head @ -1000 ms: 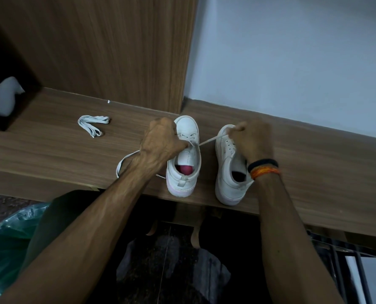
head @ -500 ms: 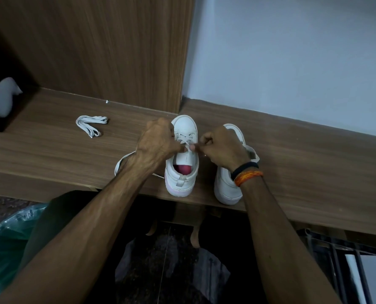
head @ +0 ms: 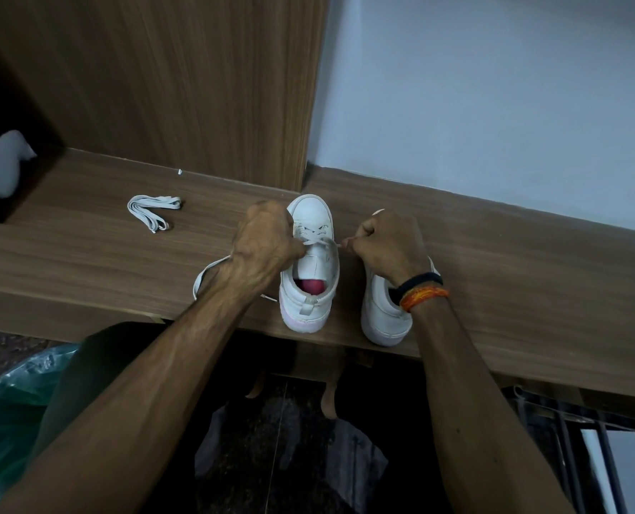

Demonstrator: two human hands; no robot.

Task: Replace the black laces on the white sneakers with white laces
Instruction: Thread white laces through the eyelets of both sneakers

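Two white sneakers stand side by side on a wooden shelf, heels toward me. The left sneaker (head: 310, 268) has a white lace (head: 317, 241) threaded across its upper eyelets. My left hand (head: 267, 241) grips the sneaker's left side and the lace there; a loose lace end (head: 206, 272) trails from under it onto the shelf. My right hand (head: 386, 246) pinches the other lace end just right of the left sneaker. The right sneaker (head: 382, 317) is mostly hidden under my right wrist. No black lace is in view.
A folded bundle of white lace (head: 152, 211) lies on the wooden shelf (head: 531, 283) to the left. A dark box with a white object (head: 2, 161) sits at the far left. A wood panel and white wall rise behind. A green plastic bag (head: 8, 409) is below left.
My right hand came back from over the right sneaker toward the left sneaker, then drew slightly right with the lace end. My left hand stayed on the left sneaker.
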